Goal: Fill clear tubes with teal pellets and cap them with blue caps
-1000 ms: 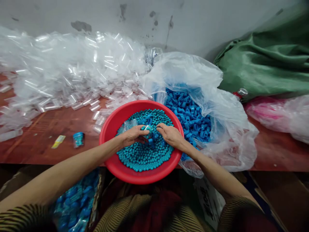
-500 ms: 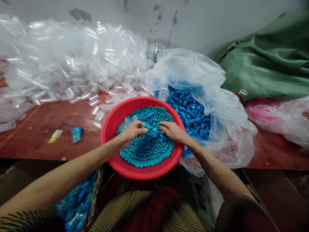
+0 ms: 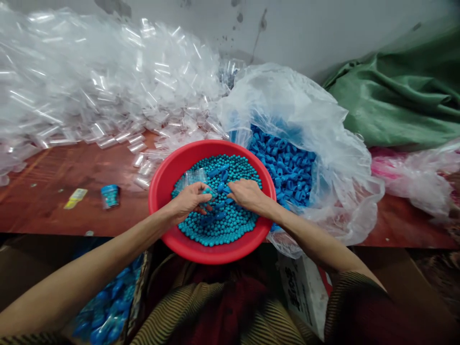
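Note:
A red basin (image 3: 161, 239) holds many small turquoise balls (image 3: 215, 235), with several blue plastic caps (image 3: 219, 216) lying loose on top. My left hand (image 3: 189, 201) is closed around a small clear container (image 3: 207, 191) with turquoise balls showing in it, over the left of the basin. Clear empty tubes (image 3: 196, 176) lie on the balls just behind that hand. My right hand (image 3: 249, 195) is closed in a pinch over the basin's right half, its fingertips at a blue cap (image 3: 227, 189). The fingers partly hide that cap.
Clear plastic tubes (image 3: 108, 96) are heaped at the back left. Right of the basin, an open plastic bag (image 3: 345, 158) holds blue caps (image 3: 287, 167). A filled container (image 3: 109, 196) and a yellow label (image 3: 75, 198) lie on the red table (image 3: 46, 206). Green cloth (image 3: 395, 105) is at the right.
My right hand has moved left, closer to my left hand, and its fingers have closed at a blue cap. My left hand has shifted slightly left and down with the container.

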{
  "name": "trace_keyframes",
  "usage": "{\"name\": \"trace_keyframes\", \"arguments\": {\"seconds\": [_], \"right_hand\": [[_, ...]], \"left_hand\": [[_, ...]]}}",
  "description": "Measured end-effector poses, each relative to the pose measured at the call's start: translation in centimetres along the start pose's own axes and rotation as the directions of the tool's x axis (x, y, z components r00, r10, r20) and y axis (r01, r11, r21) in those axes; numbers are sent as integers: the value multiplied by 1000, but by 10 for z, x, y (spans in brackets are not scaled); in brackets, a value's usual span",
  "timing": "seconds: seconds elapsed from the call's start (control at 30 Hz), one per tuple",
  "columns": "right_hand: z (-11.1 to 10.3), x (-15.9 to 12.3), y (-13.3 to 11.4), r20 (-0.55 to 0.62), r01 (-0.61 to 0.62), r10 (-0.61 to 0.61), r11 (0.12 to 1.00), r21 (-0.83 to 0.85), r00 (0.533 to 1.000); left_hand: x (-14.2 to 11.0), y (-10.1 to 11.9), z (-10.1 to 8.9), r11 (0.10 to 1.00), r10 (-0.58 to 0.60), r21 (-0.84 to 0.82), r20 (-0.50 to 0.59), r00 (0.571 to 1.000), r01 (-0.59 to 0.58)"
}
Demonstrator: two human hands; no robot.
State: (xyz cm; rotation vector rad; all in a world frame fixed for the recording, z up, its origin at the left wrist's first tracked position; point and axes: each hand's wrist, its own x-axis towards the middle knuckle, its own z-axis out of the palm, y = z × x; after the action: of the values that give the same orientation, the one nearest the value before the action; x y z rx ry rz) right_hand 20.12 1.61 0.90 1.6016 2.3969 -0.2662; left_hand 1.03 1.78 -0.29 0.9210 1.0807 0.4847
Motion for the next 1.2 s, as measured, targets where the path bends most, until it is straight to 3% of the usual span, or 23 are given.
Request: {"name": "trace_keyframes", "arguments": {"seconds": [0.13,0.2,0.3,0.4,0.5,0.6,0.7,0.77,0.9,1.03,1.2], "right_hand": [[12,20,3,66,-37,38,999,-17,997],[12,19,8,-1,-45,45,998,35,999],[9,9,7,-185,14,40,960,279,982],[8,-3,-2,-349,220,-45,850,479,936],[10,-10,-12,-418,343,-88,733,587,904],[12,-12,-15,-364,284,14,598,749,931],[15,-10,-15,-251,191,113,383,904,961],[16,-9,-15,-204,160,131,289,944,970],[17,-11,-17,-229,172,150,319,932,962],[13,-17,-16,-341,256,159,397,881,927],[14,-17,-11,-401,362,17,395,844,916]], "left_hand": [[-2,-2,2,998,4,58,41,999,-6],[-4,-3,3,998,5,66,33,999,-8],[-5,-3,4,999,20,49,16,1000,-21],[-6,-3,5,995,95,15,22,995,-95],[-7,-4,7,983,182,4,46,982,-183],[-7,-6,9,968,245,34,53,968,-247],[-7,-9,10,955,290,43,61,955,-293],[-8,-11,11,952,302,31,70,951,-305],[-10,-13,12,948,318,13,53,947,-319],[-13,-10,15,944,330,6,32,943,-331],[-13,-12,22,933,360,-4,-7,933,-360]]}}
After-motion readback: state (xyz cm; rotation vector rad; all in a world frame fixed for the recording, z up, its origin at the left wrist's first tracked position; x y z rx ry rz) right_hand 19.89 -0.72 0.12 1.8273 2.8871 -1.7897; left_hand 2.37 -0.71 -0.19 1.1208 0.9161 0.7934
